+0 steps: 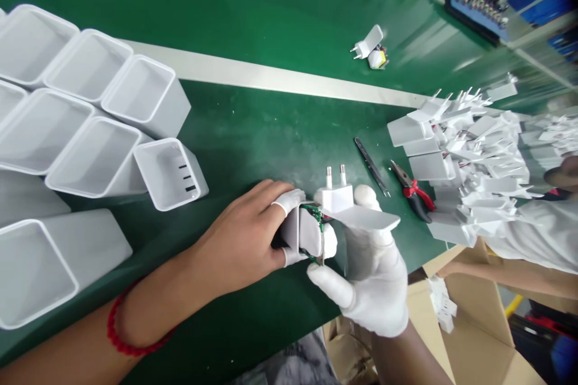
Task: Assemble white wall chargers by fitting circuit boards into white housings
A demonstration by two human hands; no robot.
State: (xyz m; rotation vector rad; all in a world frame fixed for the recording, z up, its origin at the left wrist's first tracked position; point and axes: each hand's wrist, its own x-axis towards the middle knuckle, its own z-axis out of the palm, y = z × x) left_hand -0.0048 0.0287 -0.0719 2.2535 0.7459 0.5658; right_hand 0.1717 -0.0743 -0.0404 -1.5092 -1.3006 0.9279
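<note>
My left hand (241, 243), with white finger cots on thumb and forefinger, grips a white plastic charger housing (291, 230) lying on its side. In a white glove, my right hand (377, 289) holds a circuit board (311, 210) at the housing's mouth; the board is partly inside. A white end plate with a two-pin plug (336, 197) rests above the right fingers, pins pointing away from me. The right fingertips are partly hidden behind the plate. Black tweezers (371, 163) and red-and-black pliers (412, 190) lie beyond the right hand.
Several open white housings (167, 174) stand at the left. A pile of white plug assemblies (469, 156) sits at the right, and another plug assembly (374, 51) lies beyond the white strip (271, 75). Below right are cardboard boxes (474, 313) and another person's arm (510, 280).
</note>
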